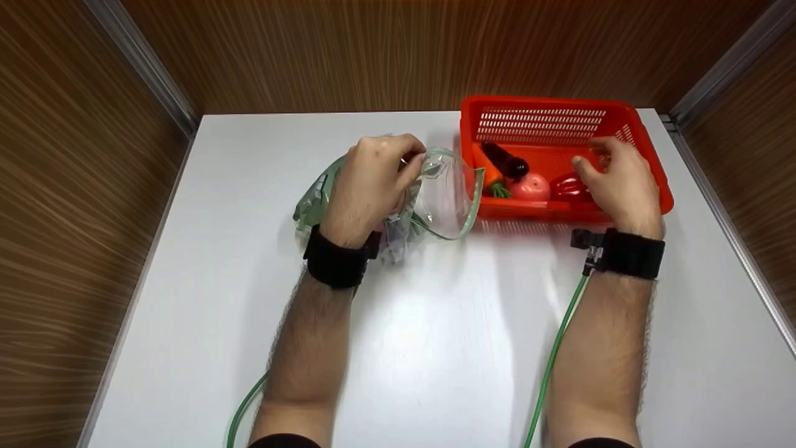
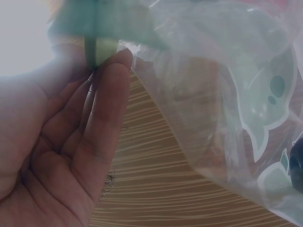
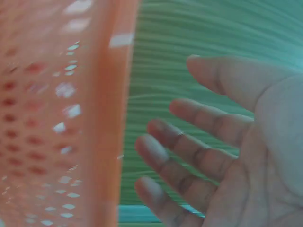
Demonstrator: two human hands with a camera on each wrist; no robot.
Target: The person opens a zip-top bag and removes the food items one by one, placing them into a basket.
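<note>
Head view shows the left hand (image 1: 372, 183) pinching the rim of a clear plastic bag (image 1: 435, 199), holding its mouth open toward 3 o'clock, just beside the red basket (image 1: 622, 118). The right hand (image 1: 615, 180) hovers over the basket, fingers loosely spread and holding nothing, nearest the red pepper (image 1: 567, 186). It seems the picking step; closing the fingers around one vegetable should follow.

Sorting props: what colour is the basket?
Red-orange basket, clearest in the head view.
</note>
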